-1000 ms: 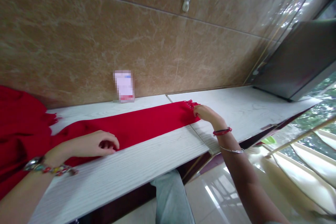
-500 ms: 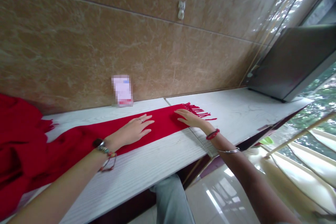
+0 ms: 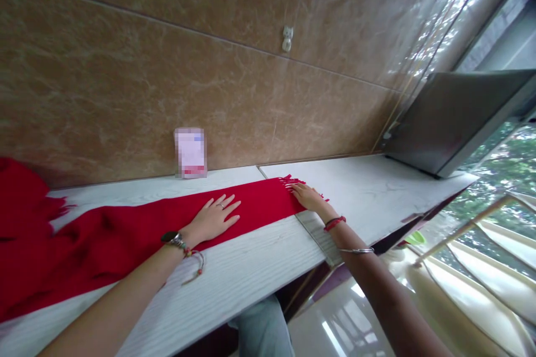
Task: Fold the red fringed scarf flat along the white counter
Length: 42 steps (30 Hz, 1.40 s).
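1. Flat and open, the left hand (image 3: 213,220) lay on the red scarf (image 3: 251,203), fingers spread.
2. To its right, the right hand (image 3: 307,197) rested open at the scarf's fringed end.
3. Beneath both stretched the white desk (image 3: 247,262); beyond the left hand, a pale card (image 3: 191,152) leaned against the wall (image 3: 234,95).

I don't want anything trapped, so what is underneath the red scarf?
The white countertop shows along both sides of the red scarf, and a seam passes beneath near the fringed end. Anything under the scarf itself is covered, so I can't tell.
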Motion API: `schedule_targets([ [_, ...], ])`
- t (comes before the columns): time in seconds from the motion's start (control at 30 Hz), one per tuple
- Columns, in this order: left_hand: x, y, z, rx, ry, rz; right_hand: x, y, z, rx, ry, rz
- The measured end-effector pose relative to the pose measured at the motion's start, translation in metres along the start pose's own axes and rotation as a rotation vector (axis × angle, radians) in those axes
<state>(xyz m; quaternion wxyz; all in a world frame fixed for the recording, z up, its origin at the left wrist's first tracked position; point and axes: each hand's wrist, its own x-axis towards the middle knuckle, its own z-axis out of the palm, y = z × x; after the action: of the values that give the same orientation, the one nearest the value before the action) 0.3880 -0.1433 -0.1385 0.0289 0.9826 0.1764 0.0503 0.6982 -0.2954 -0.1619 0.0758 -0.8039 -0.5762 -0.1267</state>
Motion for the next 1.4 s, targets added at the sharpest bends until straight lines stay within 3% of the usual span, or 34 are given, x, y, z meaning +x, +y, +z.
schedule_targets([
  [0.1, -0.002, -0.001, 0.000, 0.005, 0.005, 0.004, -0.002, 0.003, -0.006, -0.036, 0.066, 0.183],
  [0.17, -0.001, 0.000, 0.001, 0.002, 0.005, 0.005, 0.000, -0.002, -0.013, -0.028, 0.139, 0.191],
  [0.23, -0.002, 0.001, 0.002, -0.001, 0.005, 0.001, 0.006, -0.015, -0.019, 0.041, 0.217, 0.060],
  [0.3, -0.003, 0.002, 0.001, -0.001, 0.008, -0.001, 0.010, -0.033, -0.022, 0.132, 0.251, -0.158],
  [0.37, -0.004, 0.002, 0.000, -0.002, 0.010, -0.001, 0.013, -0.051, -0.021, 0.189, 0.208, -0.344],
  [0.43, -0.005, 0.003, -0.001, -0.009, 0.011, 0.001, 0.013, -0.061, -0.017, 0.220, 0.144, -0.432],
  [0.77, -0.009, 0.008, -0.003, -0.042, -0.008, -0.002, 0.011, -0.032, 0.001, 0.270, 0.109, -0.335],
  [1.0, -0.015, 0.005, -0.007, -0.056, -0.069, -0.012, 0.012, -0.030, 0.007, 0.269, 0.108, -0.339],
  [1.2, -0.052, -0.023, -0.016, -0.032, -0.081, -0.028, 0.010, -0.044, 0.003, 0.282, 0.097, -0.368],
  [1.4, -0.112, -0.056, -0.031, 0.033, -0.070, -0.049, 0.014, -0.091, -0.013, 0.245, 0.103, -0.472],
])
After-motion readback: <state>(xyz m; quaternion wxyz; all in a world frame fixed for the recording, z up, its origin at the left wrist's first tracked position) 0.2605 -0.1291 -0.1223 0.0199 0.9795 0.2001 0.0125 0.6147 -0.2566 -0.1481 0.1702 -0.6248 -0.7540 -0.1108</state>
